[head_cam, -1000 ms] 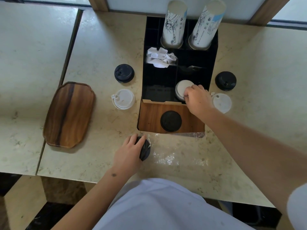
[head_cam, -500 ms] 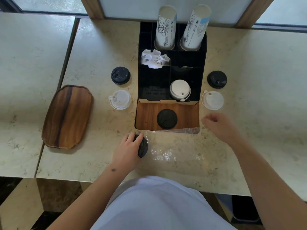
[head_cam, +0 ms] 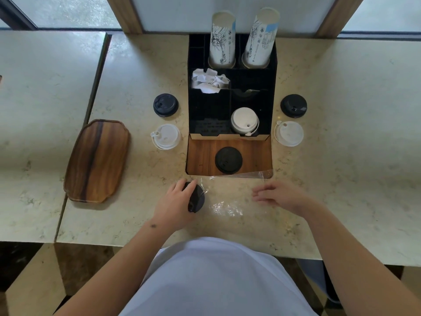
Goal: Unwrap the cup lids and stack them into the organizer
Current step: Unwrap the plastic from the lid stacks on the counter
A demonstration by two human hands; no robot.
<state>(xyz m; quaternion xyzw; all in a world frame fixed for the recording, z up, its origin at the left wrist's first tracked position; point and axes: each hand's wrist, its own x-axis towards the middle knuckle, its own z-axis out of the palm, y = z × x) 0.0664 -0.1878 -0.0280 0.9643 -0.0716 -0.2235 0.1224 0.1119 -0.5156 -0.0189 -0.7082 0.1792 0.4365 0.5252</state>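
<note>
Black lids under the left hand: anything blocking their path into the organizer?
Yes. The clear wrap still trails off the black lids in the left hand. Otherwise only a loose black lid at the organizer front.

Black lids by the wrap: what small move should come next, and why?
Probably the right hand should pinch the loose clear wrap and pull it off. The left hand already grips the black lids on edge, the wrap trails rightward from them, and the right hand is empty beside it.
</note>
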